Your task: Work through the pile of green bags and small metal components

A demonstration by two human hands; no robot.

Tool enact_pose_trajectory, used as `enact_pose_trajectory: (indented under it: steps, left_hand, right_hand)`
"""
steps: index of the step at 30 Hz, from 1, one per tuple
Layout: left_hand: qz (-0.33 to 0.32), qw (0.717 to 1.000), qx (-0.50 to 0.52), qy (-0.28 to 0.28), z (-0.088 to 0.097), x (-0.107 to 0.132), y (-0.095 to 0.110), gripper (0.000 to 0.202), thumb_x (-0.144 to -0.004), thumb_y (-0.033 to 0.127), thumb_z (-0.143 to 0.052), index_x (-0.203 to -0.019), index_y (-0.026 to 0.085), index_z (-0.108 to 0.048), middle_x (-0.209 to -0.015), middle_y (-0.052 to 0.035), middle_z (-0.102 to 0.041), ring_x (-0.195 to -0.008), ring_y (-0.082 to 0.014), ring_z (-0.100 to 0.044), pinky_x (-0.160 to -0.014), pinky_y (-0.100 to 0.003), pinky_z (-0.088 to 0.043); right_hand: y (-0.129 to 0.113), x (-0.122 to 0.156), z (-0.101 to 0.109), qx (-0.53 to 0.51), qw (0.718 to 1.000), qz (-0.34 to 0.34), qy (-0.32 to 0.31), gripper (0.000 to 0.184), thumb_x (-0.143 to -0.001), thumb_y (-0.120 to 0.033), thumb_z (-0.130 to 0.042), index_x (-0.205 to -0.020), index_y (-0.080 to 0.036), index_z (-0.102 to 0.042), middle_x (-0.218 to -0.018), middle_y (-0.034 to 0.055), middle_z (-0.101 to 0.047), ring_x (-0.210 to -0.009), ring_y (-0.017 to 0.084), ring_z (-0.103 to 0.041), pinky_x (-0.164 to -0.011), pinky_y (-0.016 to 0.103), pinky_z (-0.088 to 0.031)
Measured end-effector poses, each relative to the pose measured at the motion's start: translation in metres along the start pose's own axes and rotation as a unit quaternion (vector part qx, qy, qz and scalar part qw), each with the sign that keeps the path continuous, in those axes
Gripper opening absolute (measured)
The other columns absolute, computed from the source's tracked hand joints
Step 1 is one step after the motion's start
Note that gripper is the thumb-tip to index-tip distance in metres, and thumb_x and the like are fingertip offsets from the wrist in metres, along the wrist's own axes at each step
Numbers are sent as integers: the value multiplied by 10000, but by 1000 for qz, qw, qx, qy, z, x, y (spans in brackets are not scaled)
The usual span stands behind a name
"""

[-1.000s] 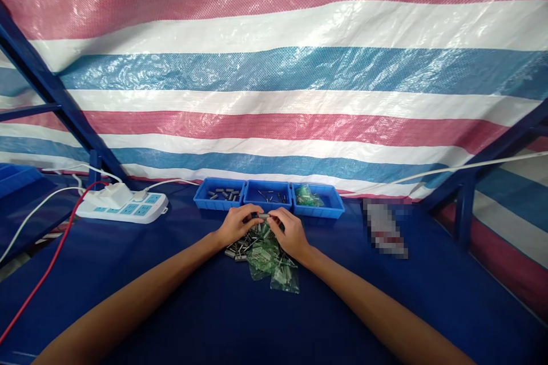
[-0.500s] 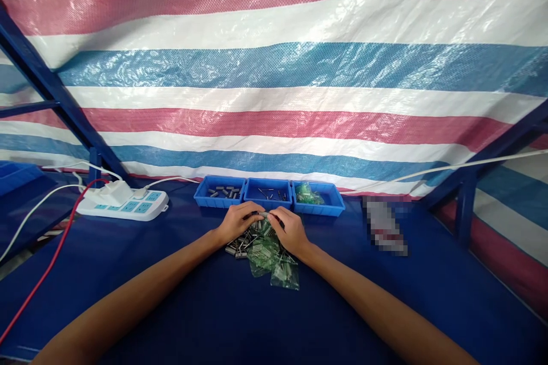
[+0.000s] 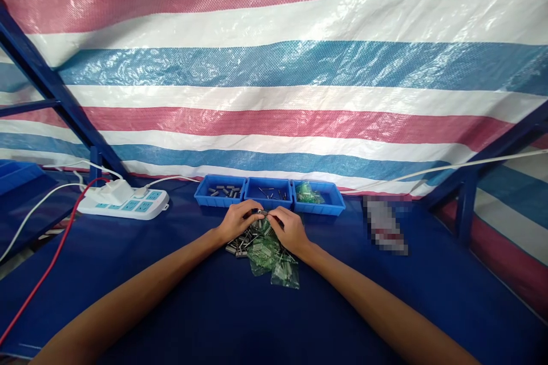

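Note:
My left hand (image 3: 235,222) and my right hand (image 3: 291,229) meet fingertip to fingertip over a heap of small parts. Both pinch one small metal piece (image 3: 262,213), partly covered by the fingers, so its exact kind is hard to make out. Under and in front of the hands lie clear bags with green-tinted contents (image 3: 263,254), thin metal pins or screws, and grey metal cylinders (image 3: 241,254). Another clear bag (image 3: 285,274) lies nearest to me.
Three blue bins stand behind the hands: grey cylinders in the left bin (image 3: 219,202), thin screw-like parts in the middle bin (image 3: 269,203), green bags in the right bin (image 3: 321,209). A white power strip (image 3: 145,208) with cables sits left; a pixelated object (image 3: 385,227) lies right.
Both hands stay in nearly the same place. The small metal piece between the fingertips has turned slightly and looks darker now.

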State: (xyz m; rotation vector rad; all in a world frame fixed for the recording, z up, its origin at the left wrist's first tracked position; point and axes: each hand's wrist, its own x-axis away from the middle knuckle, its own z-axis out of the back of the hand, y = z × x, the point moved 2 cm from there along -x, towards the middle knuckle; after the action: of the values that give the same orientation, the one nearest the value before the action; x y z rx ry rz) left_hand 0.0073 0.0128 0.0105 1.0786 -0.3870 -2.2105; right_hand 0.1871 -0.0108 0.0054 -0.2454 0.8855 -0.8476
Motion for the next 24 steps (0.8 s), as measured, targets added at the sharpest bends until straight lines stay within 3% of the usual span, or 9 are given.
enact_pose_trajectory:
  steps: [16, 24]
  left_hand:
    - [20, 999, -17, 26, -3, 2, -4, 253, -871, 375, -554, -981, 159, -625, -869, -35, -673, -543, -74, -523, -571, -178, -445]
    - [36, 999, -13, 25, -3, 2, -6, 264, -854, 387, -577, -966, 155, -632, -706, 0, -643, -506, -73, -502, -534, -169, -410]
  right_hand:
    - [2, 1, -1, -30, 999, 32, 12, 223, -919, -211, -431, -998, -159, -633, -828, 76, -607, -721, 167, -573, -658, 273, -462]
    - [2, 2, 0, -45, 998, 30, 20, 217, -908, -191, -443, -1023, -164, -625, -858, 81, -608, -758, 178, -581, -680, 289, -471]
